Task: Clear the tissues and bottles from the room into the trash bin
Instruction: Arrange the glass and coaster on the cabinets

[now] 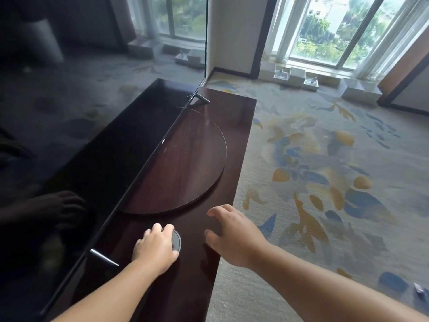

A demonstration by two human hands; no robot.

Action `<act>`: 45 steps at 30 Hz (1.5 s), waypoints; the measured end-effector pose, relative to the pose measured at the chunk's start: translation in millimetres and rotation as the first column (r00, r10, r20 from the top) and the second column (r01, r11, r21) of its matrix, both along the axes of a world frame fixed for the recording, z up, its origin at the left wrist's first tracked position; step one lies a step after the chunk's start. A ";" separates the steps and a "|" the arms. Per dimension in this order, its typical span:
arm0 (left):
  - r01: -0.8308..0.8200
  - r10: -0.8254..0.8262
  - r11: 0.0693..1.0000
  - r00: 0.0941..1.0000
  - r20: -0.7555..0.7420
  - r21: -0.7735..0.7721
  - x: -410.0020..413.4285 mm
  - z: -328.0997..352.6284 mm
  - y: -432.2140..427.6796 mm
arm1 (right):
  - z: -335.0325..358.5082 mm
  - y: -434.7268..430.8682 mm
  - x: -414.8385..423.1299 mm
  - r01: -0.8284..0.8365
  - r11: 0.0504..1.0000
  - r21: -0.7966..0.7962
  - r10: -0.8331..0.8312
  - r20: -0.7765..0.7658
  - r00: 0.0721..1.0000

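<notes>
Left hand (pixel 155 246) fingers curl over a grey disc (pixel 177 240) on the surface (pixel 197 135). Right hand (pixel 232 235) fingers spread wide, holding nothing. Likely tissue (pixel 419 291) on the carpet (pixel 325 159), near right. I see no bin. I'd drop the disc, turn right and pinch it low.

The left hand (pixel 155 248) covers most of a grey disc (pixel 177 240); the right edge cuts off a small object (pixel 421 292).

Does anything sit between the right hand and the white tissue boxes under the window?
Nothing visible does. The right hand hovers open at the cabinet edge; only patterned carpet lies between it and the tissue boxes. The left hand grips a grey disc. The trash bin is out of view.
</notes>
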State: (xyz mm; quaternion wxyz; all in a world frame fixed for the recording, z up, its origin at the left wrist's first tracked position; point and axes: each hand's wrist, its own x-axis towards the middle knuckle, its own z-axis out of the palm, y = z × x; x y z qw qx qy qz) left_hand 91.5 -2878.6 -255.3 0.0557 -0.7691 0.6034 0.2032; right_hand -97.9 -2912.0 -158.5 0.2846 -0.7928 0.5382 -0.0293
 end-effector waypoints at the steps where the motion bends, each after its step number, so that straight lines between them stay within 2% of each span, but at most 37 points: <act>1: 0.001 -0.001 1.000 1.000 0.008 -0.001 -0.1 -1.4 -0.1 | -0.6 0.5 0.3 -0.002 1.000 0.005 0.002 0.000 1.000; 15: -0.014 0.016 1.000 0.995 0.094 -0.019 -0.8 -8.6 -4.7 | -4.1 -1.1 1.8 -0.012 1.000 0.006 0.012 0.001 1.000; 29: -0.079 0.066 0.992 0.988 0.138 0.095 7.7 -9.7 -18.2 | -9.9 2.8 8.2 -0.026 1.000 0.012 0.026 -0.012 1.000; 33: -0.044 0.043 0.999 0.995 0.088 0.009 10.5 -4.9 -15.2 | -9.5 4.4 8.0 -0.024 1.000 0.011 0.024 -0.017 1.000; 38: 0.111 -0.113 0.993 0.993 -0.035 -0.037 12.4 20.7 -10.4 | 0.4 5.0 9.3 -0.021 1.000 -0.020 0.021 -0.020 1.000; 45: 0.224 -0.267 0.922 0.959 -0.100 -0.315 -2.6 87.7 -19.5 | 31.7 9.4 4.6 0.015 0.995 -0.096 -0.016 -0.014 1.000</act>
